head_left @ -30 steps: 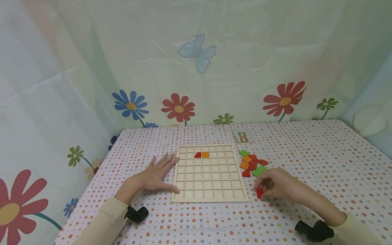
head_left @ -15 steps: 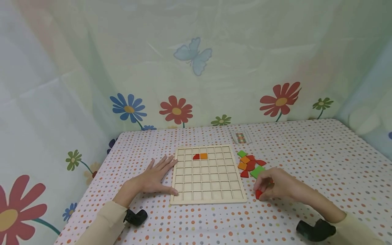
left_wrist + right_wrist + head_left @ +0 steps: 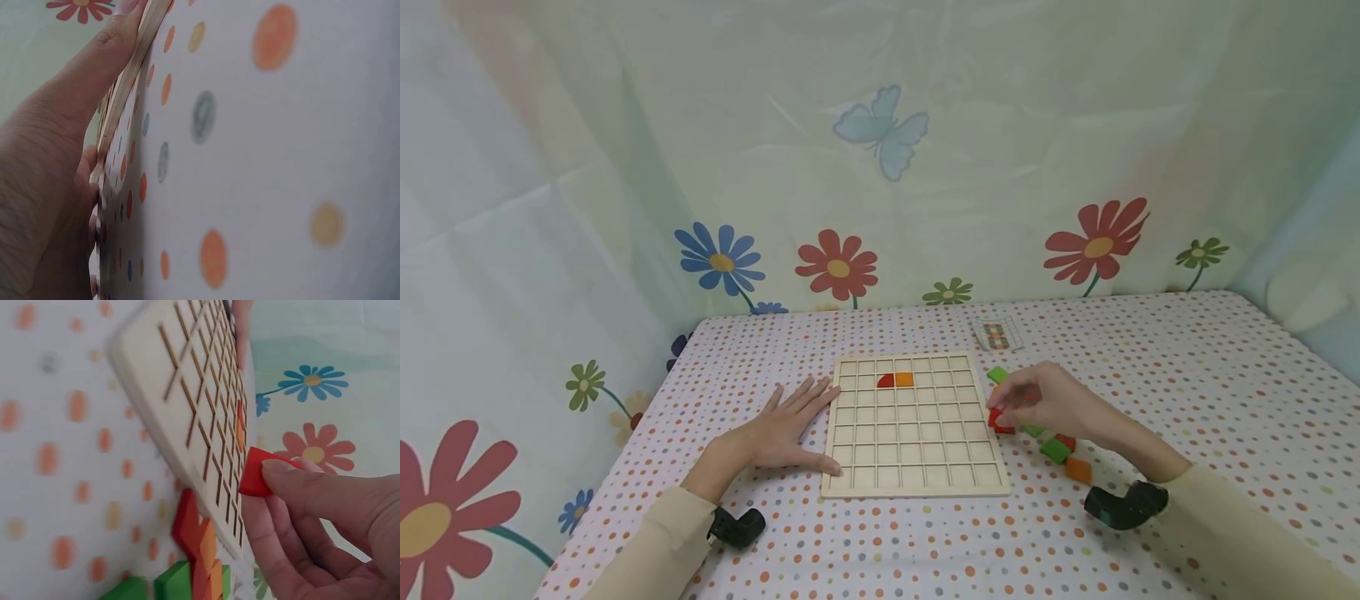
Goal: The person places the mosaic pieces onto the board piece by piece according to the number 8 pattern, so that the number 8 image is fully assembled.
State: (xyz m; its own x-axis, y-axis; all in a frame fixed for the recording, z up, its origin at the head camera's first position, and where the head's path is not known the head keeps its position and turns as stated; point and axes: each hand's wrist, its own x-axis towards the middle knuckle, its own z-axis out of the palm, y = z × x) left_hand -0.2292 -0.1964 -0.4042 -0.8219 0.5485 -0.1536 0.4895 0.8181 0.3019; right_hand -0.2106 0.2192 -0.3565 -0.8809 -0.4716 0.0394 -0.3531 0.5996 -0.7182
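My left hand point(image 3: 782, 433) lies with spread, straight fingers along the left edge of a wooden grid board point(image 3: 917, 454); its thumb rests on the board's near left corner. In the right wrist view, my right hand point(image 3: 312, 519) pinches a red tile point(image 3: 253, 472) between thumb and fingers. That hand point(image 3: 1048, 404) is at the board's right edge, over the loose tiles. A red quarter-circle tile point(image 3: 886, 381) and an orange square tile point(image 3: 905, 379) sit side by side in the grid's second row. The left thumb point(image 3: 94, 62) presses at the board's edge in the left wrist view.
Right of the board lie several loose tiles, among them a green tile point(image 3: 1056, 451), an orange tile point(image 3: 1078, 470) and another green tile point(image 3: 997, 375). A small pattern card point(image 3: 997, 335) lies behind them. The dotted tablecloth point(image 3: 880, 542) ends at a flowered curtain point(image 3: 1000, 208).
My right hand has moved up and left towards the board with the red tile, uncovering green, red and orange tiles beneath where it was. My left hand stays on the board.
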